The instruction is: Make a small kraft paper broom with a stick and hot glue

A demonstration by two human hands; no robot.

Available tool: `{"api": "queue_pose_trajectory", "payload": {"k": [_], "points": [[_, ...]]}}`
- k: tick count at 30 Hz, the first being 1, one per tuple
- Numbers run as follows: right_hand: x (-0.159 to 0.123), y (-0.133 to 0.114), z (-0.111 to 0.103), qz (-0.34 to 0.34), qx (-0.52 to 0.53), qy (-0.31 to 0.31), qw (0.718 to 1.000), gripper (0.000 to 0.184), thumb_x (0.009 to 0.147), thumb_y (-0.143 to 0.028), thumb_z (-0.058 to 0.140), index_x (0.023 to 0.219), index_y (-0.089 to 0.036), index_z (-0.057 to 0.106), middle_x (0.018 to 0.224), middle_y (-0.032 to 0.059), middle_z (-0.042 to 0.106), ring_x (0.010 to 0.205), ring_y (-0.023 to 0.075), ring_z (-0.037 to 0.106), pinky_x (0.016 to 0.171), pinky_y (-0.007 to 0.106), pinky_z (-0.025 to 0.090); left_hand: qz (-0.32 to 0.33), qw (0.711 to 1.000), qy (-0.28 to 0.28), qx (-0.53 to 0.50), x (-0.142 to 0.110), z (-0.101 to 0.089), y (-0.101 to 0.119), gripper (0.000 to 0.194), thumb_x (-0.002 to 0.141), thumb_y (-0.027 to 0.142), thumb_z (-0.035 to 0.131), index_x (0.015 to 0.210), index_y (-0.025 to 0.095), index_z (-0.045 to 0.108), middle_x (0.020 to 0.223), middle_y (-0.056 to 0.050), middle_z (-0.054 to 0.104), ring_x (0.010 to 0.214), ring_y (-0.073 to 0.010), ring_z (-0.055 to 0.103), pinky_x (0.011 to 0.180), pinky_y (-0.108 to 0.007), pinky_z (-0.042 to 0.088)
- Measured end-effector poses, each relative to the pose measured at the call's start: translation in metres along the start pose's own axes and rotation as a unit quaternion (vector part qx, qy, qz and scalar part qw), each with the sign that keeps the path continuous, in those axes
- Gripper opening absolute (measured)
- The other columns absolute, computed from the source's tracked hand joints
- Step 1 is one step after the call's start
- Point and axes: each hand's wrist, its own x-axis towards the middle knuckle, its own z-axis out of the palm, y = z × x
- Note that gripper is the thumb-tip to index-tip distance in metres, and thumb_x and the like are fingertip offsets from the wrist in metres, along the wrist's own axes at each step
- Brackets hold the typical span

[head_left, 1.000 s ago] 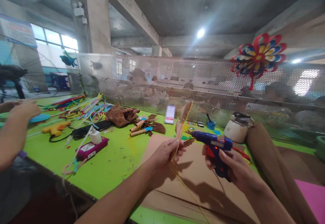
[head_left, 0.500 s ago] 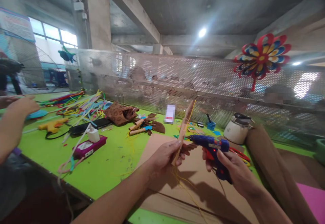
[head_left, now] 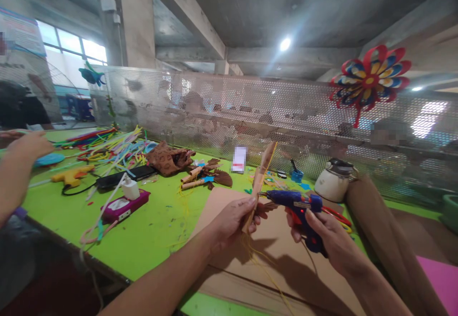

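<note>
My left hand (head_left: 234,218) pinches a long brown paper leaf piece (head_left: 262,173) with yellow strands trailing below it, holding it upright above a brown cardboard sheet (head_left: 272,254). In my right hand (head_left: 324,235) is a blue glue gun (head_left: 298,208), fingers wrapped round its grip. The gun's nozzle touches the lower part of the paper piece, just right of my left fingers.
The green table (head_left: 157,230) carries coloured strips (head_left: 107,149), a yellow glue gun (head_left: 69,176), a pink box (head_left: 125,206), brown paper pieces (head_left: 205,175), a white kettle (head_left: 334,182) and a cardboard roll (head_left: 386,239). Another person's hand (head_left: 26,146) is at the left. A mesh screen (head_left: 229,115) runs behind.
The paper piece has turned edge-on and tilted right, and the glue gun's nozzle has come up against it. The other person's hand stayed at the left.
</note>
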Motion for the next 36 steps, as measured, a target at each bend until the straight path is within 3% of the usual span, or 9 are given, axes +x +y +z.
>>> {"api": "queue_pose_trajectory", "payload": {"k": [36], "points": [[-0.0003,-0.0016,0.0046,-0.014,0.03,0.031,0.999,0.032,0.086,-0.043,0.046,0.085,-0.014,0.057,0.073,0.0046,0.054,0.057,0.012,0.046,0.054,0.026,0.034,0.024,1.0,-0.012,0.013,0.0004,0.0002,-0.0021,0.035,0.082,0.043,0.053,0.087,0.009,0.06,0.08,-0.009,0.056,0.059,-0.0073,0.045,0.049,-0.02,0.034]]}}
